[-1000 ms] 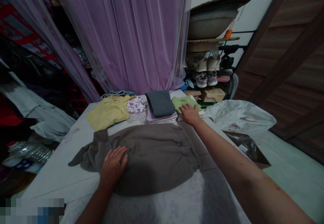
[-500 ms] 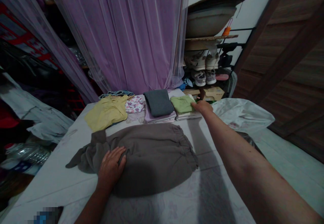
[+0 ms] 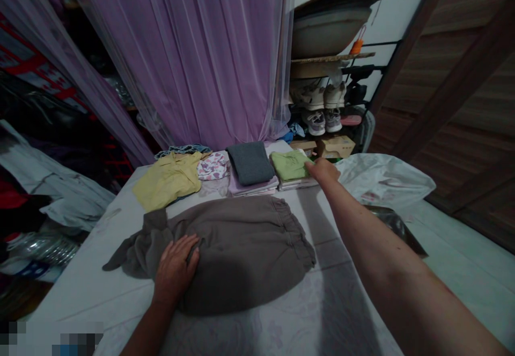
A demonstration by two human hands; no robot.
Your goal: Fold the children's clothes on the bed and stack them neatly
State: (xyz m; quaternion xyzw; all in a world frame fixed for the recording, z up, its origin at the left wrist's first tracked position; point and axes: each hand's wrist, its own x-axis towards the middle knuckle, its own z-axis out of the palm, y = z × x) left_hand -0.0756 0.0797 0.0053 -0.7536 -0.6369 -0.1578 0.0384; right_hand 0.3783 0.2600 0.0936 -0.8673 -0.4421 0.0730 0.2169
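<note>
Brown-grey trousers [image 3: 237,254] with a gathered waistband lie across the white-covered surface [image 3: 257,329]. My left hand [image 3: 177,264] rests flat on them, fingers spread. My right hand [image 3: 324,172] reaches to the right edge of a folded green cloth [image 3: 290,165] on top of a small stack; its fingertips touch that edge and are partly hidden, so a grip cannot be made out. Beside it, a folded dark grey cloth [image 3: 250,164] tops another stack. A yellow garment [image 3: 167,180] and a white cloth with purple hearts [image 3: 213,167] lie farther left.
Purple curtains [image 3: 209,55] hang behind the clothes. Shoes [image 3: 316,121] and a cardboard box [image 3: 337,146] stand on a rack at the back right. A clear plastic bag [image 3: 386,179] lies right of my right hand. Plastic bottles [image 3: 44,248] are at the left.
The view has shifted slightly. My right hand stays at the green cloth's edge and my left hand stays on the trousers.
</note>
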